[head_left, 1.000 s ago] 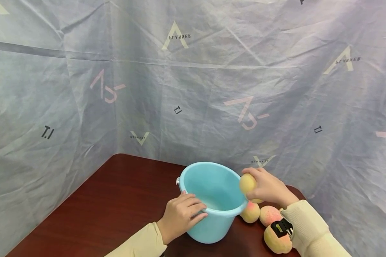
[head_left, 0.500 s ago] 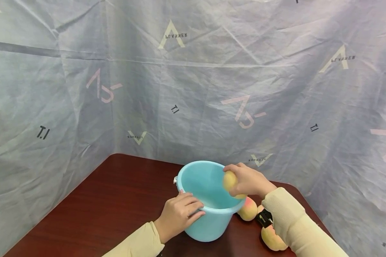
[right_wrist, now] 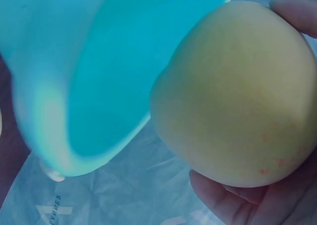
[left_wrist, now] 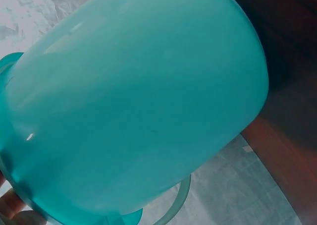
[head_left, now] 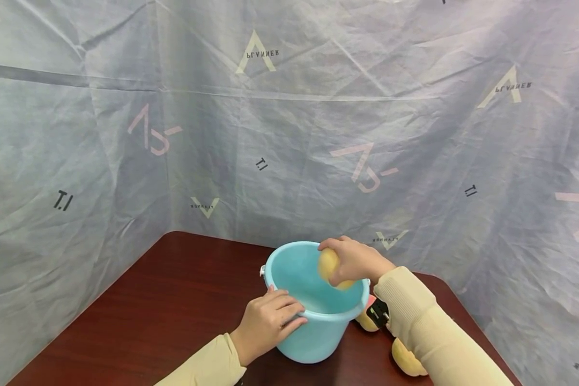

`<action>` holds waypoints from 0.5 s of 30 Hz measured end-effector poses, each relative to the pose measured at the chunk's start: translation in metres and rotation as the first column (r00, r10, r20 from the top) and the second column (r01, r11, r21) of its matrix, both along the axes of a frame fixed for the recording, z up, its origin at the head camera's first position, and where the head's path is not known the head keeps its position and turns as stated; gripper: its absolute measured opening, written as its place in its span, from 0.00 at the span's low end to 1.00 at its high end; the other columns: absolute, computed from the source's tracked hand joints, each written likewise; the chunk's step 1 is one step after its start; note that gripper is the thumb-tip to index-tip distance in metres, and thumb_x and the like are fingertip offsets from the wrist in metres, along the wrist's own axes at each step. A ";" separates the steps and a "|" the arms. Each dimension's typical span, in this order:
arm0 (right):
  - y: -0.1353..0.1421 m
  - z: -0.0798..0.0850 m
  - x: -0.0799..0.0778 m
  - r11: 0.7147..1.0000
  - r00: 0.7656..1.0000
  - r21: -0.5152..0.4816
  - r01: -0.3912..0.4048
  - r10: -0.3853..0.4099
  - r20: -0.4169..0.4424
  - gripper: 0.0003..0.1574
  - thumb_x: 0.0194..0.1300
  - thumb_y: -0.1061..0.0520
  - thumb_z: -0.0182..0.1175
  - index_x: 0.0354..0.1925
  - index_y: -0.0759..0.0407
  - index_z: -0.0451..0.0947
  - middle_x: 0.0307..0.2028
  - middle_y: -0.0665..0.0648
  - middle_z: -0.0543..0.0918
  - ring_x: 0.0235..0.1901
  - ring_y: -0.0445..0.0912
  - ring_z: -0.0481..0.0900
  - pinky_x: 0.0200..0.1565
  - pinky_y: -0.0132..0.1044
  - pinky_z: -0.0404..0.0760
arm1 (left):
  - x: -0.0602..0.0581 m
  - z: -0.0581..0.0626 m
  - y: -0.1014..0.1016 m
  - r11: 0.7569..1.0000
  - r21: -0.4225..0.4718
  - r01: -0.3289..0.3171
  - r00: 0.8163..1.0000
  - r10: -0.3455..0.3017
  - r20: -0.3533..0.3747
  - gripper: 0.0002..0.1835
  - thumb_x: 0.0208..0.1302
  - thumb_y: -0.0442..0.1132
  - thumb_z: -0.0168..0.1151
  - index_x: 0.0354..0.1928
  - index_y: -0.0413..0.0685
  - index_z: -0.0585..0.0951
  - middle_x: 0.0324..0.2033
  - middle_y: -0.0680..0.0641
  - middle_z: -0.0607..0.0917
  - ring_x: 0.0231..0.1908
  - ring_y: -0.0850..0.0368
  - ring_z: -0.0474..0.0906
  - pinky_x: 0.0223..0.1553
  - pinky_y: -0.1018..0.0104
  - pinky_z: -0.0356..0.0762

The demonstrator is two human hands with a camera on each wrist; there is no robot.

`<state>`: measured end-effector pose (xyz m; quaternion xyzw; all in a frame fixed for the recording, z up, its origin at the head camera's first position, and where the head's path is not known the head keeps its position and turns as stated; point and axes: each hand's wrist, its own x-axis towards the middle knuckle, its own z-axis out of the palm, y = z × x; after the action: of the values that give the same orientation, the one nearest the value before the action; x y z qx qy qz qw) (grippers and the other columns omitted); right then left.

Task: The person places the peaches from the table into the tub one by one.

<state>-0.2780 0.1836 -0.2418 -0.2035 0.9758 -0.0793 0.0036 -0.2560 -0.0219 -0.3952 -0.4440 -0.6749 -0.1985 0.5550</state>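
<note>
A light-blue bucket (head_left: pixel 313 338) stands upright on the table. My left hand (head_left: pixel 268 323) grips the near-left part of its rim, and a few of those fingers (left_wrist: pixel 11 203) show at the rim in the left wrist view. Over the bucket's mouth, toward the right, my right hand (head_left: pixel 354 261) holds a yellow peach (head_left: pixel 328 262) from above. Close up in the right wrist view, the peach (right_wrist: pixel 237 96) has small red specks, with the bucket's opening (right_wrist: pixel 124 76) beside it. The visible part of the bucket's inside holds nothing; the rest is hidden.
On the dark red-brown table (head_left: pixel 173 300), a peach (head_left: pixel 366 321) lies right of the bucket and another peach (head_left: pixel 406 358) nearer the front, both partly hidden by the right arm and its black wrist device (head_left: pixel 378 313). A grey printed cloth (head_left: pixel 289 134) hangs behind.
My right hand has carried the peach leftward from beside the bucket's right rim to over its mouth. The left hand keeps its place on the rim. The view has shifted slightly.
</note>
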 end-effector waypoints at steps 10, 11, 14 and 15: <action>-0.008 0.008 -0.009 0.999 0.994 -0.027 -0.019 0.022 0.104 0.43 0.42 0.60 0.71 0.60 0.51 0.73 0.45 0.60 0.73 0.34 0.50 0.73 0.32 0.41 0.76 | 0.001 0.001 0.000 1.000 -0.004 0.006 1.000 -0.006 0.000 0.07 0.56 0.47 0.71 0.31 0.53 0.86 0.29 0.56 0.86 0.35 0.60 0.82 0.38 0.60 0.84; -0.008 0.009 -0.009 1.000 0.993 -0.014 -0.027 0.029 0.115 0.42 0.42 0.60 0.71 0.60 0.51 0.73 0.45 0.59 0.74 0.35 0.50 0.73 0.32 0.41 0.76 | 0.001 0.001 0.000 1.000 -0.006 0.005 1.000 -0.005 0.002 0.07 0.56 0.47 0.72 0.31 0.53 0.86 0.29 0.56 0.86 0.34 0.60 0.82 0.38 0.60 0.84; -0.011 0.012 -0.011 0.998 0.986 0.030 -0.059 0.054 0.155 0.42 0.43 0.60 0.72 0.59 0.51 0.74 0.45 0.58 0.74 0.36 0.49 0.73 0.34 0.40 0.76 | 0.001 0.001 0.000 1.000 -0.009 0.000 1.000 0.000 0.008 0.07 0.56 0.47 0.71 0.31 0.53 0.86 0.29 0.57 0.86 0.35 0.60 0.82 0.37 0.58 0.84; -0.012 0.013 -0.012 0.996 0.984 0.043 -0.072 0.064 0.169 0.41 0.43 0.60 0.72 0.59 0.51 0.74 0.45 0.58 0.75 0.36 0.49 0.73 0.34 0.40 0.76 | 0.001 0.001 0.000 1.000 -0.009 -0.002 1.000 0.002 0.011 0.07 0.57 0.47 0.71 0.31 0.53 0.86 0.29 0.57 0.86 0.35 0.60 0.82 0.37 0.57 0.85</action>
<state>-0.2900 0.1720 -0.2288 -0.2293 0.9662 -0.0720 0.0932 -0.2552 -0.0220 -0.3940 -0.4445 -0.6794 -0.1975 0.5494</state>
